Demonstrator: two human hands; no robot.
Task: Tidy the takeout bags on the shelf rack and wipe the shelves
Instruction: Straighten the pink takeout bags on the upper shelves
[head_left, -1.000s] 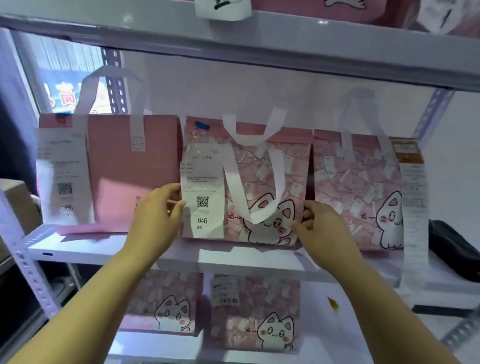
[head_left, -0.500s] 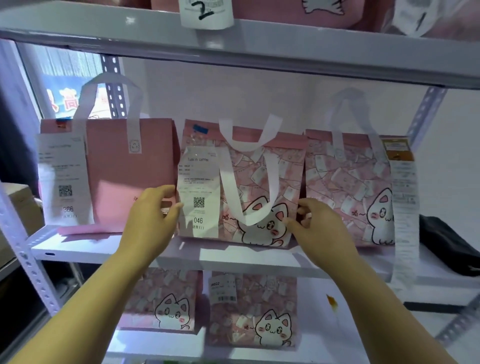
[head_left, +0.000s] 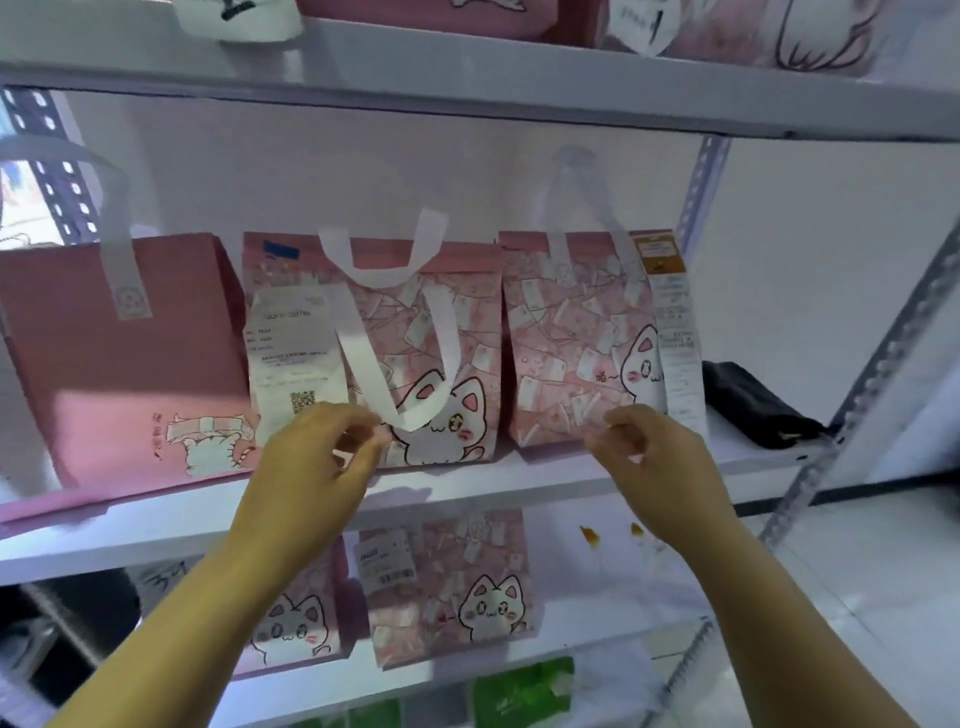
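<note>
Both hands have let go of the sides of the middle pink cat-print paper takeout bag (head_left: 457, 332), which they flanked a moment ago. The left hand (head_left: 311, 462) now hovers in front of the bag's lower left corner, at the bottom edge of its white printed receipt (head_left: 296, 353). The right hand (head_left: 660, 462) has shifted across to the foot of the matching cat-print bag (head_left: 571, 338) just to the right. The fingers of both hands are loosely curled and appear to grip nothing, though whether the left fingertips brush the receipt cannot be told.

The middle bag stands upright at centre frame on the white metal shelf (head_left: 467, 488), between a plain pink paper bag (head_left: 119, 374) and its twin.

The bag looks light, with creased, fairly stiff paper walls that would dent under a hard squeeze. Its white ribbon handle (head_left: 363, 364) droops slack over the front. The two side folds near the base probably offer the steadiest hold for nudging it. The loosely attached receipt is best left alone.
</note>
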